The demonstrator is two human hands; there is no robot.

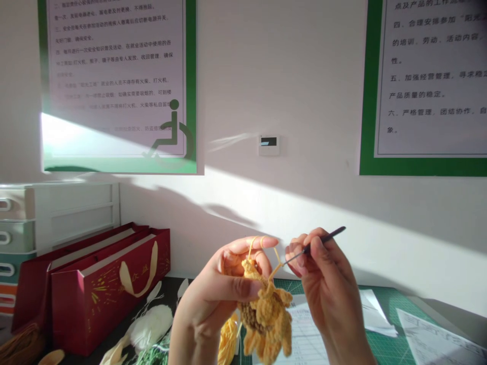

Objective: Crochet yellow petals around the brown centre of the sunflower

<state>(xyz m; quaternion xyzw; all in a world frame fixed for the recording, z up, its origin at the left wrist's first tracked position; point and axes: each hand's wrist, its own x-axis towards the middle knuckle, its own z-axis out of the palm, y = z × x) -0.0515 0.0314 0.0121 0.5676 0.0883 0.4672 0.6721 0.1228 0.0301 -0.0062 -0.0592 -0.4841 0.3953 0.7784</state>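
Observation:
A yellow crocheted flower with a brown centre (269, 317) hangs from my left hand (232, 279), its top pinched between thumb and fingers. Yellow yarn loops over the raised index finger of that hand. My right hand (323, 268) grips a crochet hook with a dark handle (334, 234). The hook's thin metal tip meets a strand of yellow yarn (277, 268) just above the flower, between both hands.
Red gift bags (110, 294) and stacked drawers (17, 235) stand at left. White yarn (151, 327), green yarn (154, 354) and a yellow skein (227, 342) lie low in view. Papers (437, 339) rest on a green cutting mat (395, 299). Behind is a wall with posters.

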